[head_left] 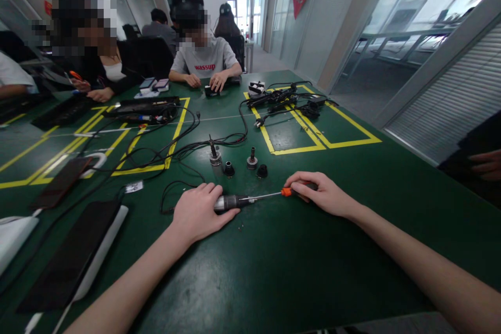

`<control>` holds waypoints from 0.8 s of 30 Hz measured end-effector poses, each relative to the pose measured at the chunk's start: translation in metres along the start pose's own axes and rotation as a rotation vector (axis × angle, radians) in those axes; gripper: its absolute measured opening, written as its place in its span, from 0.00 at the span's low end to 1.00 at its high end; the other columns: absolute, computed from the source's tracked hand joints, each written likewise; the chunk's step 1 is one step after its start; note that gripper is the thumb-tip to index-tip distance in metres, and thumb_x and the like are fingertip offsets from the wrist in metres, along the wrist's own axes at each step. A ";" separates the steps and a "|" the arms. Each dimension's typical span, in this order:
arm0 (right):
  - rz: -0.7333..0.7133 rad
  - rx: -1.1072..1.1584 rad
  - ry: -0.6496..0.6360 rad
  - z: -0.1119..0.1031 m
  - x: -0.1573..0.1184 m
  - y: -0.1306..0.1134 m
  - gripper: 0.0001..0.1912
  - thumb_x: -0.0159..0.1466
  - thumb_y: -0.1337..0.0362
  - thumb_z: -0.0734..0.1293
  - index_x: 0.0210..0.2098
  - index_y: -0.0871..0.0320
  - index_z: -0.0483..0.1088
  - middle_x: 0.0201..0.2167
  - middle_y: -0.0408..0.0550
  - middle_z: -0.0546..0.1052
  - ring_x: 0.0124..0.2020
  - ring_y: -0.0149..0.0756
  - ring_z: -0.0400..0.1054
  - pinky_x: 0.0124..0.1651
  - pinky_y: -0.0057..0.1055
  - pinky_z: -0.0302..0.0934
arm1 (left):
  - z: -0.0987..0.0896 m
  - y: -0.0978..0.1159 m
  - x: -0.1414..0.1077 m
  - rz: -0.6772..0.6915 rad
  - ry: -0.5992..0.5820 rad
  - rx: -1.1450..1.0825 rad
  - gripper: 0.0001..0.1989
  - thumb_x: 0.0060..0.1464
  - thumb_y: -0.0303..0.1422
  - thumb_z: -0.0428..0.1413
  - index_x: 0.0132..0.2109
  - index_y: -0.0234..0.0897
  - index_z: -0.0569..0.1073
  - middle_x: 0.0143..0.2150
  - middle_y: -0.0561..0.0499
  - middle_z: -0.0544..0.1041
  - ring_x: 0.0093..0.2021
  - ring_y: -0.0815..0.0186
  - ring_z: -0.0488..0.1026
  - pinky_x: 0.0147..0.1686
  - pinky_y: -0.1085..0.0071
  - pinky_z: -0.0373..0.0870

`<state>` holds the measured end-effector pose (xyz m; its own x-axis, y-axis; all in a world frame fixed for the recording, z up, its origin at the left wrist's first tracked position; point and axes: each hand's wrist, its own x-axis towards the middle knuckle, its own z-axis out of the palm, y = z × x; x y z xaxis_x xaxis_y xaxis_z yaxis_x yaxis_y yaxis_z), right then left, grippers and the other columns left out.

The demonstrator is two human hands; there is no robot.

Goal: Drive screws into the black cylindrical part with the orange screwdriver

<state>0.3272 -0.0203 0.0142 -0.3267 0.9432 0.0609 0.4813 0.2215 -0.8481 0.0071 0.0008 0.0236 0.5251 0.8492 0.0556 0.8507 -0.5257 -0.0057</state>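
Under my left hand (199, 211) lies a dark and silver cylindrical power tool (230, 202), its narrow end pointing right; my fingers are wrapped over its body and hide the rear. My right hand (323, 193) grips a screwdriver (287, 192) with an orange and black handle. The screwdriver's thin shaft reaches left to the tool's narrow end; whether it touches is too small to tell. Just beyond stand two metal parts with upright shafts, a taller one (215, 155) and a shorter one (252, 159). Beside them sit two black caps (229, 169) (262, 171).
Black cables (188, 148) trail across the green table (297, 271). Phones on white power banks, one a large dark phone (74, 250), lie at left. A heap of black cords (282, 99) lies at the back. Co-workers sit opposite, one person (205, 65) handling a small black object.
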 end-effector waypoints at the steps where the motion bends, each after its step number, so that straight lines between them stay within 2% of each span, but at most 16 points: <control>1: 0.006 -0.001 -0.002 0.000 0.000 0.000 0.22 0.71 0.44 0.64 0.40 0.56 0.78 0.26 0.44 0.75 0.24 0.34 0.63 0.28 0.31 0.60 | 0.000 0.000 0.000 -0.002 -0.001 0.001 0.22 0.61 0.55 0.56 0.38 0.39 0.74 0.38 0.45 0.80 0.39 0.54 0.78 0.37 0.63 0.72; 5: -0.008 -0.023 0.048 0.000 0.000 0.002 0.20 0.68 0.45 0.67 0.40 0.56 0.79 0.33 0.47 0.78 0.28 0.34 0.66 0.32 0.32 0.62 | 0.000 0.000 0.000 -0.008 -0.004 -0.004 0.22 0.60 0.55 0.57 0.38 0.39 0.74 0.38 0.45 0.80 0.40 0.54 0.78 0.37 0.63 0.72; 9: 0.020 0.037 0.083 -0.001 0.000 0.003 0.20 0.63 0.45 0.72 0.41 0.56 0.78 0.31 0.46 0.77 0.28 0.35 0.68 0.32 0.32 0.64 | 0.000 -0.001 0.000 -0.007 0.000 -0.010 0.21 0.60 0.55 0.57 0.38 0.40 0.74 0.37 0.45 0.80 0.39 0.54 0.78 0.37 0.63 0.72; 13: -0.017 0.069 0.084 -0.001 0.000 0.001 0.21 0.61 0.44 0.73 0.39 0.56 0.78 0.37 0.49 0.80 0.35 0.40 0.73 0.39 0.35 0.68 | 0.001 -0.001 0.000 -0.002 0.013 -0.016 0.21 0.60 0.54 0.57 0.38 0.39 0.74 0.37 0.45 0.80 0.39 0.54 0.78 0.37 0.63 0.72; 19: 0.034 0.115 0.014 -0.001 -0.001 0.001 0.24 0.69 0.42 0.66 0.39 0.57 0.78 0.23 0.43 0.72 0.23 0.33 0.62 0.26 0.31 0.60 | 0.001 -0.001 0.000 0.007 -0.002 -0.001 0.22 0.61 0.55 0.56 0.38 0.39 0.74 0.38 0.45 0.80 0.39 0.53 0.79 0.37 0.61 0.72; 24: 0.019 0.057 0.039 -0.002 -0.001 0.001 0.19 0.65 0.46 0.71 0.41 0.56 0.78 0.34 0.49 0.80 0.29 0.36 0.70 0.34 0.33 0.66 | 0.000 0.000 0.000 0.002 -0.016 0.019 0.22 0.62 0.55 0.56 0.39 0.39 0.74 0.38 0.45 0.80 0.40 0.53 0.79 0.38 0.62 0.72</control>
<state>0.3294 -0.0207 0.0139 -0.2860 0.9561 0.0641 0.4399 0.1904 -0.8776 0.0074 0.0009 0.0240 0.5266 0.8492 0.0395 0.8501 -0.5260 -0.0250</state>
